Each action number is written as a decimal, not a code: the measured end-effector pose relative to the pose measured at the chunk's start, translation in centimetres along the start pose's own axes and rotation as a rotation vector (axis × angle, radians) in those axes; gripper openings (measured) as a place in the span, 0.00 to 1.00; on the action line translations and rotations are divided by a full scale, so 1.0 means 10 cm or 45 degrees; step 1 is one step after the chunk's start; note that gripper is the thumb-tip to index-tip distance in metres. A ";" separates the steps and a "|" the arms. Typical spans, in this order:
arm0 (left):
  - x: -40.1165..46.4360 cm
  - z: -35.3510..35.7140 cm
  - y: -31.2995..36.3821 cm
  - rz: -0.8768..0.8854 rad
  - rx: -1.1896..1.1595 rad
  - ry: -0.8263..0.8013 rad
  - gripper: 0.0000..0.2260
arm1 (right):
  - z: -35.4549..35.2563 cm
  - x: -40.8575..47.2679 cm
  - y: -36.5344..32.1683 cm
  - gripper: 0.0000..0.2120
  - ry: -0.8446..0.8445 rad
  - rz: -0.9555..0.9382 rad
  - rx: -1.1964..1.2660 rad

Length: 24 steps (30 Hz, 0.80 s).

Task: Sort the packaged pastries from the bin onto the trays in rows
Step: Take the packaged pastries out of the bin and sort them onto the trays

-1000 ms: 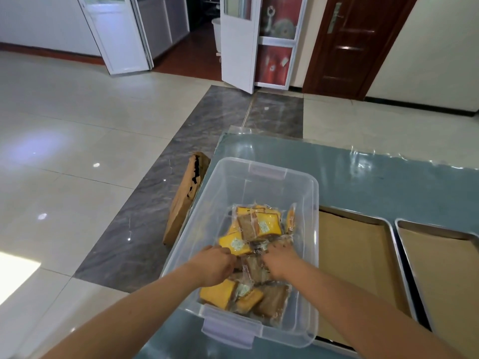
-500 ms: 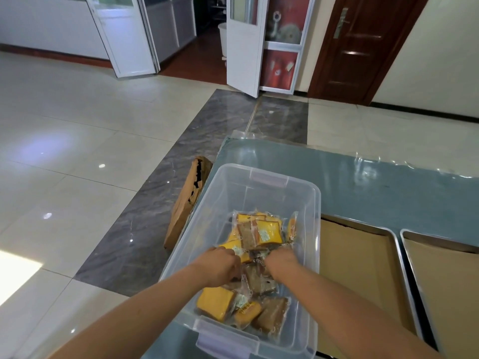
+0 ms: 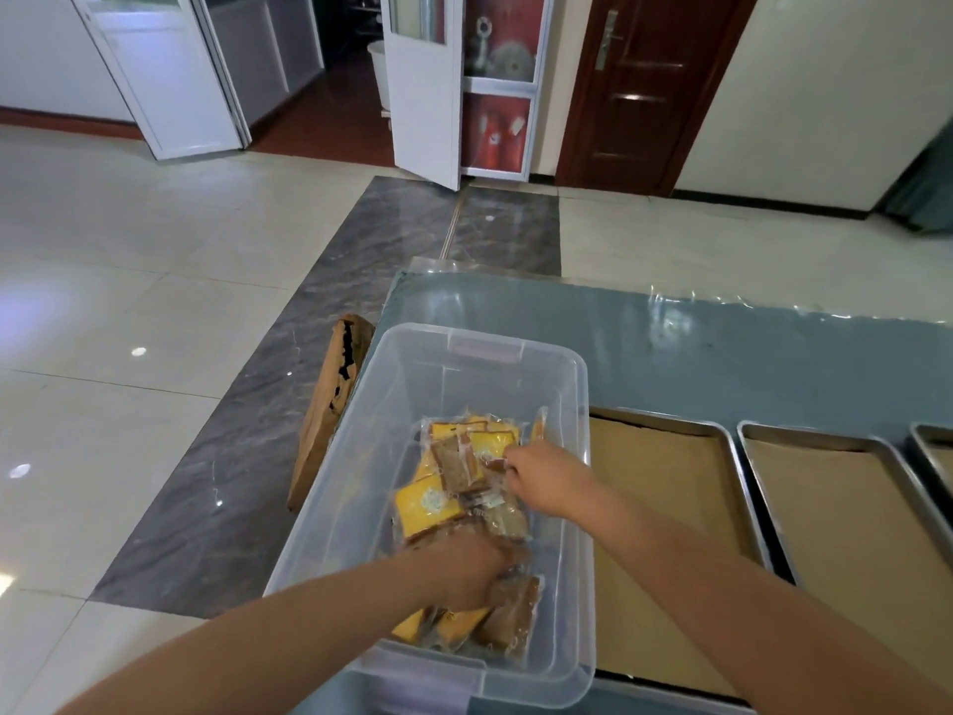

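A clear plastic bin (image 3: 577, 585) stands at the table's left end with several wrapped pastries (image 3: 428, 505) in yellow and brown piled inside. My left hand (image 3: 466, 572) is down in the near part of the pile, fingers curled into the packets and hidden among them. Farther back in the bin, my right hand (image 3: 536, 474) pinches the edge of a brown packet (image 3: 492, 464). To the right lie metal trays lined with brown paper: a near one (image 3: 665, 487) next to the bin and a second (image 3: 845, 508) beyond it. Both show only paper.
The blue-grey table (image 3: 722, 363) has a plastic cover. A third tray's corner (image 3: 933, 446) shows at the far right. A folded cardboard box (image 3: 330, 405) leans against the table's left side. Tiled floor lies to the left and beyond, with doors at the back.
My right hand has moved away from the left, toward the far side of the pile, and taken a packet's edge. My left hand has sunk lower into the near packets.
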<state>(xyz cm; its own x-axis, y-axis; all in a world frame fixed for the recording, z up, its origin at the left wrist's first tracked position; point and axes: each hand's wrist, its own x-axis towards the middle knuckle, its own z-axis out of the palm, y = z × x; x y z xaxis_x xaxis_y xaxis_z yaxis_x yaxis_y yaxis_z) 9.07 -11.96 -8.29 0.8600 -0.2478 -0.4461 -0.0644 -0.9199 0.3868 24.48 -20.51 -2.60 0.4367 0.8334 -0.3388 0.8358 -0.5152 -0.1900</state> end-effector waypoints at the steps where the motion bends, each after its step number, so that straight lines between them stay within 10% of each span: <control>1: 0.04 0.01 0.05 0.041 -0.016 -0.037 0.23 | -0.02 -0.02 0.01 0.08 0.039 0.015 0.047; 11: 0.12 0.07 0.00 0.096 -0.263 -0.007 0.16 | -0.05 -0.22 0.01 0.08 0.172 0.149 0.311; 24: -0.30 -0.36 -0.55 -0.354 -0.678 0.909 0.04 | -0.14 -0.16 -0.06 0.10 0.277 0.296 0.738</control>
<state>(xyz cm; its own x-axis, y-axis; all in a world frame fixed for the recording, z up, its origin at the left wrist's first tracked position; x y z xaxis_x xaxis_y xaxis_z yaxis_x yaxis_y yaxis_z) 8.64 -5.10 -6.15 0.9286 0.3683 -0.0448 0.2789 -0.6135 0.7388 23.69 -21.26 -0.62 0.6921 0.6776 -0.2488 0.4235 -0.6603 -0.6202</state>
